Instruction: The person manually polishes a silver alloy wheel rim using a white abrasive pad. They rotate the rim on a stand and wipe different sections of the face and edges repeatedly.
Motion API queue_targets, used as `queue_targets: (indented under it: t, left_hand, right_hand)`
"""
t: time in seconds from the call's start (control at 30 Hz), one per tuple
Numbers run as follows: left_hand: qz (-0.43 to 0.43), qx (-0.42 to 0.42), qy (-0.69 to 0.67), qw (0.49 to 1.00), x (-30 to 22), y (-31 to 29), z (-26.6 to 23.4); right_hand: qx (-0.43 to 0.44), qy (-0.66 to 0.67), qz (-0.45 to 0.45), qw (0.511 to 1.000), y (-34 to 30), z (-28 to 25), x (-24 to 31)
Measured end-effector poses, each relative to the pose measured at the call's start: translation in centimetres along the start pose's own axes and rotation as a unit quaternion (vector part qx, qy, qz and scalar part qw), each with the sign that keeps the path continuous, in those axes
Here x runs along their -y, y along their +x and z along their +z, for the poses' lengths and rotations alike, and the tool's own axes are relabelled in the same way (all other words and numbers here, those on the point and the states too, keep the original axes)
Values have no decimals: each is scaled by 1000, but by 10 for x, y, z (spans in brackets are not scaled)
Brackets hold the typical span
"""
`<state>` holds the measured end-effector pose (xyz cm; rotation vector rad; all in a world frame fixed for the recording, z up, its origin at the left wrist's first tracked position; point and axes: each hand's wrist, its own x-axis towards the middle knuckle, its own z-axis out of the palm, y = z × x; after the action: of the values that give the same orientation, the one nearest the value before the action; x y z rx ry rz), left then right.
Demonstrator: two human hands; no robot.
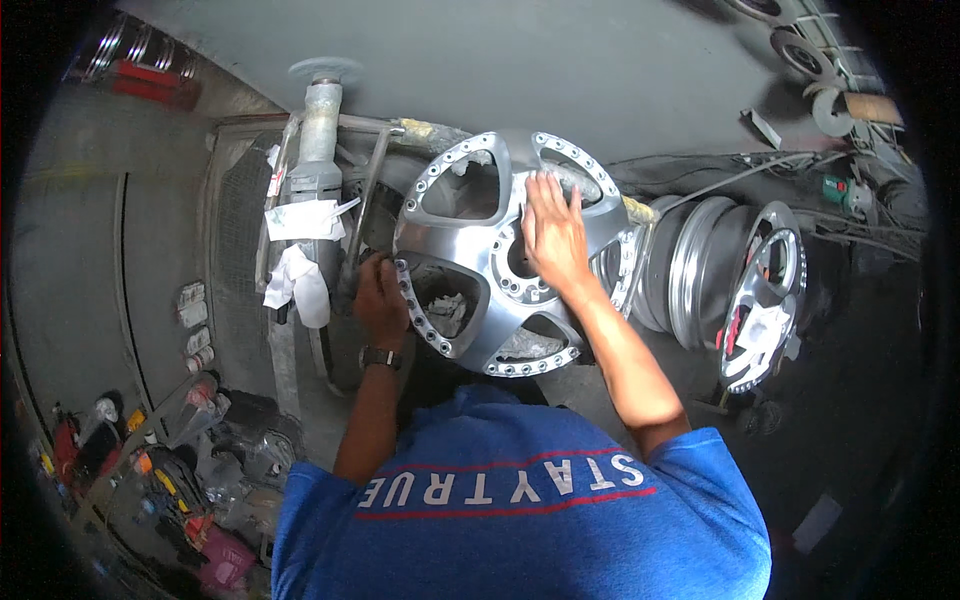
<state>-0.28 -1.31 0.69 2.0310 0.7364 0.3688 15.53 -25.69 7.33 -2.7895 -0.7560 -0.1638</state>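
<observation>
In front of me is a silver wheel centre (450, 240), its bare metal spokes ringed by an outer band of small bolt holes. My right hand (557, 228) lies flat on its upper spoke, just right of the hub opening, with the fingers stretched out. At the left edge, my left hand (380, 300), with a watch (380, 357) on the wrist, is curled against the rim. Its fingertips are partly hidden in shadow. Whitish crumpled material (445, 312) shows through the lower-left gap between spokes.
Left of the wheel stands a grey metal post (318, 130), with white paper or cloth (299, 285) hanging on it. On the right are a wheel barrel (690, 270) and another bolt-holed wheel centre (765, 330). Cluttered tools, including a pink piece (225, 555), lie lower left. A green power tool (845, 193) sits far right.
</observation>
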Motion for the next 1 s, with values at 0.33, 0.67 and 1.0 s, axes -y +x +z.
queue_targets:
  t: [0.33,0.67,1.0]
  left_hand:
    - [7,3,31,1000,-4,2,-4]
    - [0,-17,-9,1000,4,-1,4]
    - [-30,25,20,999,-17,2,-9]
  right_hand:
    - [326,93,84,937,148,15,-46]
    - [37,20,-72,996,-31,-14,10]
    - [313,63,60,946,144,-1,-28]
